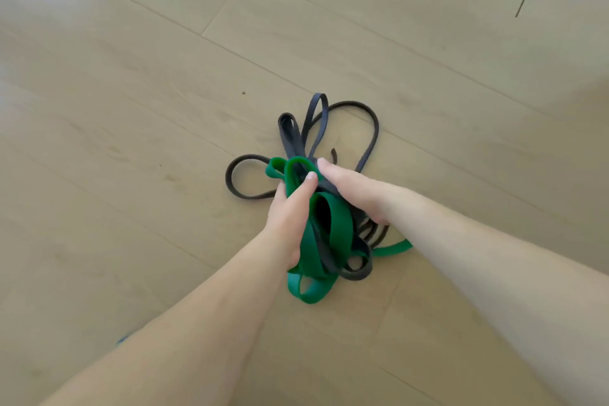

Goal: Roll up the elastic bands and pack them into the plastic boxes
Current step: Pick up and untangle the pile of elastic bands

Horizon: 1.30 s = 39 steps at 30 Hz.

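Elastic bands point(342, 224) lie in one tangled bundle on the wooden floor point(131, 109), a little toward 5 o'clock from the middle of the view. I see two colours. The wide green band point(309, 260) may be one piece or two; the tangle does not let me count it. The dark bands point(354, 274) are several, some narrow and some wider, and their exact number is also hidden.

The long axis of the bundle runs about from 12 o'clock to 6 o'clock. Dark loops spread out toward 9, 12 and 1 o'clock and rest on the floor. Green loops hang at the 6 o'clock end, and one green tail points to 4 o'clock.

Two bare forearms enter, one from 7 o'clock and one from 4 o'clock. The left hand point(290, 214) clasps the bundle from the 9 o'clock side, with its thumb laid over the green band and pointing to 12 o'clock. The right hand point(349, 188) grasps the dark bands from the 3 o'clock side, thumb on top and pointing to 10 o'clock; its fingers are hidden under the tangle.
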Each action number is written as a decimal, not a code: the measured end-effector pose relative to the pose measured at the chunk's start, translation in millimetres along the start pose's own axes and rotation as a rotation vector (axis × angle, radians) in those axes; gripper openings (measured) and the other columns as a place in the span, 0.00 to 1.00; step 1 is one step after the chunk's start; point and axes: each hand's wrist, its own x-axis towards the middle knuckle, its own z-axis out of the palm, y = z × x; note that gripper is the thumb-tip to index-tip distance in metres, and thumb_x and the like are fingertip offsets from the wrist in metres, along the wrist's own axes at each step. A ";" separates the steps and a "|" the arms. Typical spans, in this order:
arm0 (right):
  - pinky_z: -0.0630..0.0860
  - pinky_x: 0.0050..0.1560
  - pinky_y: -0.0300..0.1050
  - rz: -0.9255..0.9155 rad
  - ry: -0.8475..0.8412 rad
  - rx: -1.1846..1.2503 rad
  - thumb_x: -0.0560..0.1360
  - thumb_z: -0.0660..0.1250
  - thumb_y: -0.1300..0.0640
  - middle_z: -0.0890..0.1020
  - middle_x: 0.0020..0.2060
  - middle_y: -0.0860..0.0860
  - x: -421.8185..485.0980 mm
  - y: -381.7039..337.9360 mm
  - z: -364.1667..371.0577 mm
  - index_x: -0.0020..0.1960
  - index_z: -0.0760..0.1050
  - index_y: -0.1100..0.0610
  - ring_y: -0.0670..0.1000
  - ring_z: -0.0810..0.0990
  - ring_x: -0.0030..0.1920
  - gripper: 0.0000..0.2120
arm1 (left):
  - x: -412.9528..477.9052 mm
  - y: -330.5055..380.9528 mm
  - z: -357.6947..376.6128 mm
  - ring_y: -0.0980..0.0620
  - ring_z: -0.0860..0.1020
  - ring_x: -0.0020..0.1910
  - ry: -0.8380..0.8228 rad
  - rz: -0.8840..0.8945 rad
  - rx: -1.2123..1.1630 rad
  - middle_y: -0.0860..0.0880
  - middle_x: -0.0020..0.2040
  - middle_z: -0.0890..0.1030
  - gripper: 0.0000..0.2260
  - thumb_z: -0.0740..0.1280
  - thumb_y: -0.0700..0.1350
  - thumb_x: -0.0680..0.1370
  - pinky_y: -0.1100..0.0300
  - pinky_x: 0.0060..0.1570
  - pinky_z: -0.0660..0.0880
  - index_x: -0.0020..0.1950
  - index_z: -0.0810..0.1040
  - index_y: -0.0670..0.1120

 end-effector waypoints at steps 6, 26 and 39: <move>0.77 0.63 0.62 -0.203 0.325 0.150 0.82 0.54 0.42 0.82 0.50 0.53 -54.5 15.7 -27.8 0.52 0.75 0.50 0.56 0.83 0.53 0.16 | -29.7 15.7 36.3 0.43 0.87 0.51 -0.184 0.101 0.131 0.48 0.52 0.88 0.12 0.77 0.52 0.75 0.42 0.52 0.84 0.57 0.83 0.59; 0.76 0.64 0.65 -0.239 0.669 0.609 0.80 0.56 0.39 0.82 0.55 0.58 -655.8 52.8 -134.4 0.52 0.74 0.46 0.61 0.82 0.58 0.14 | -545.1 95.8 344.8 0.45 0.88 0.43 -0.506 0.221 0.717 0.46 0.45 0.88 0.09 0.76 0.42 0.75 0.47 0.45 0.86 0.53 0.82 0.48; 0.78 0.46 0.48 -0.190 0.882 0.938 0.83 0.61 0.45 0.83 0.44 0.49 -909.8 168.8 -313.9 0.46 0.76 0.46 0.51 0.84 0.45 0.11 | -703.4 69.1 644.4 0.50 0.88 0.37 -0.759 0.212 0.991 0.50 0.39 0.88 0.08 0.77 0.40 0.74 0.60 0.36 0.83 0.50 0.82 0.49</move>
